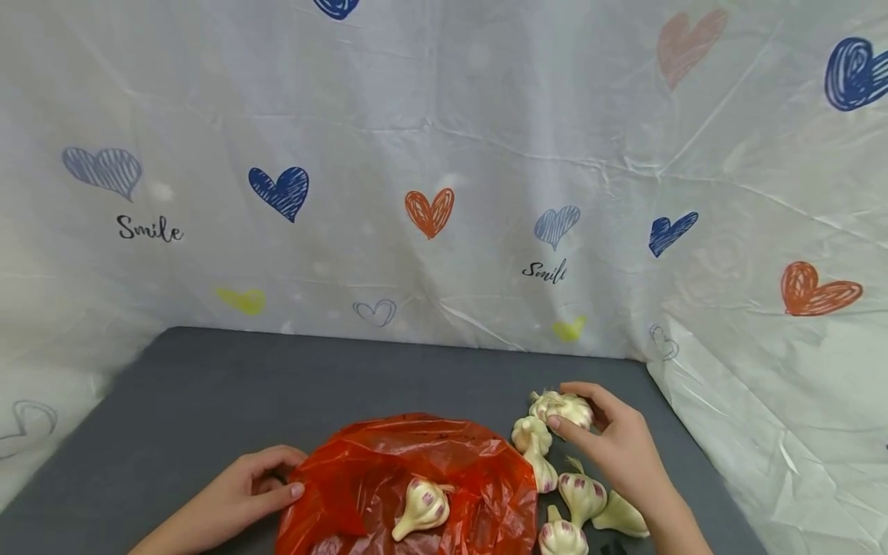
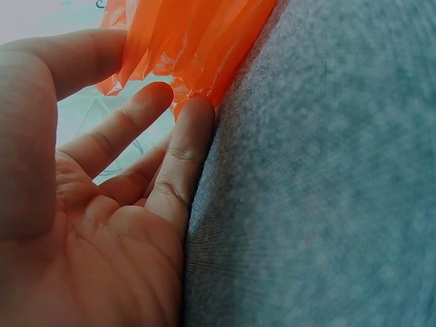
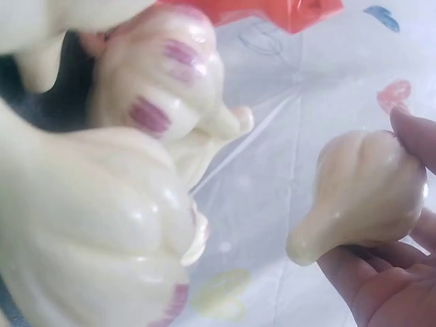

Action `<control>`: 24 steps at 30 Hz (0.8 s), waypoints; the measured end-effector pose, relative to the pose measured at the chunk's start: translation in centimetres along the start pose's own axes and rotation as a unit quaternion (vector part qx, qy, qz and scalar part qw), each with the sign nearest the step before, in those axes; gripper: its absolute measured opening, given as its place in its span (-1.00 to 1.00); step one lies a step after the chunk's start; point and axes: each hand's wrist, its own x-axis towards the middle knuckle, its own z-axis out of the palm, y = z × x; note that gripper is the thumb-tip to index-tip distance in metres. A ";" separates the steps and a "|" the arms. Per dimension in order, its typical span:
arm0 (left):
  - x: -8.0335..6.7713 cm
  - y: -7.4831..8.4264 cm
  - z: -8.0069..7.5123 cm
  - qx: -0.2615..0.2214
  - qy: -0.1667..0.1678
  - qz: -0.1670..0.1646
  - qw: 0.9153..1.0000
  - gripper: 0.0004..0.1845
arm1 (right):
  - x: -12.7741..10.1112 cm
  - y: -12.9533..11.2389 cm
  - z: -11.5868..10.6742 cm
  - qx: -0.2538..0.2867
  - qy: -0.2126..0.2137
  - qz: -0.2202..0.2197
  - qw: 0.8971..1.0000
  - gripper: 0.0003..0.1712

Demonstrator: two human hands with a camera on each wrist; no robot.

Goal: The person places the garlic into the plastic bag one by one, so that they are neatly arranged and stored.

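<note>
A red plastic bag (image 1: 333, 493) lies spread with its mouth gaping, and one garlic bulb (image 1: 425, 505) is inside it. My left hand (image 1: 243, 489) holds the bag's left edge, thumb on the near side. In the left wrist view, the bag's orange-red film (image 2: 197, 41) hangs between the thumb and the fingertips (image 2: 153, 95). Right of the bag, my right hand (image 1: 624, 439) grips a garlic bulb (image 3: 371, 187) between thumb and fingers. Several more bulbs sit close below that hand, including a purple-streaked bulb (image 1: 583, 495) and a bulb (image 1: 533, 435) beside the bag.
The dark grey tabletop (image 1: 229, 385) runs back to a pale hanging sheet (image 1: 479, 301) printed with hearts and "Smile". That sheet also drapes along the right side of the table. Another bulb (image 1: 560, 536) lies at the lower edge, close to the bag.
</note>
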 end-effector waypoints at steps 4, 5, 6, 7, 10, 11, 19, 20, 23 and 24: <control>-0.4 -0.1 -0.3 0.000 0.002 0.001 1.000 -0.68 | -0.1 -0.4 0.6 0.008 -0.001 -0.019 1.000 -0.46; -0.5 -0.1 -0.4 -0.002 0.002 0.001 1.000 -0.68 | -0.1 -0.5 0.7 0.012 -0.001 -0.024 1.000 -0.46; -0.6 -0.2 -0.4 -0.005 0.001 -0.001 1.000 -0.68 | -0.1 -0.6 0.8 0.014 0.000 -0.027 1.000 -0.46; -0.6 -0.2 -0.5 -0.010 -0.002 -0.003 1.000 -0.68 | -0.2 -0.7 0.9 0.015 0.002 -0.030 0.999 -0.46; -0.6 -0.2 -0.4 -0.022 -0.008 -0.009 1.000 -0.67 | -0.4 -1.1 1.0 0.011 0.007 -0.035 0.999 -0.46; -0.6 -0.2 -0.4 -0.025 -0.010 -0.011 1.000 -0.67 | -0.5 -1.2 1.0 0.007 0.008 -0.037 0.999 -0.45; -0.2 -0.1 -0.2 -0.017 -0.007 -0.003 1.000 -0.68 | -0.9 -1.9 0.9 -0.012 0.011 -0.054 0.998 -0.42; -0.1 -0.1 -0.2 -0.014 -0.006 0.000 1.000 -0.68 | -1.0 -1.9 0.9 -0.013 0.011 -0.055 0.998 -0.42; 0.1 -0.2 -0.1 -0.011 -0.006 0.006 1.000 -0.68 | -1.3 -2.2 0.9 -0.016 0.011 -0.061 0.998 -0.43; 0.2 -0.3 -0.1 -0.012 -0.009 0.007 1.000 -0.68 | -1.4 -2.2 0.9 -0.019 0.012 -0.061 0.998 -0.43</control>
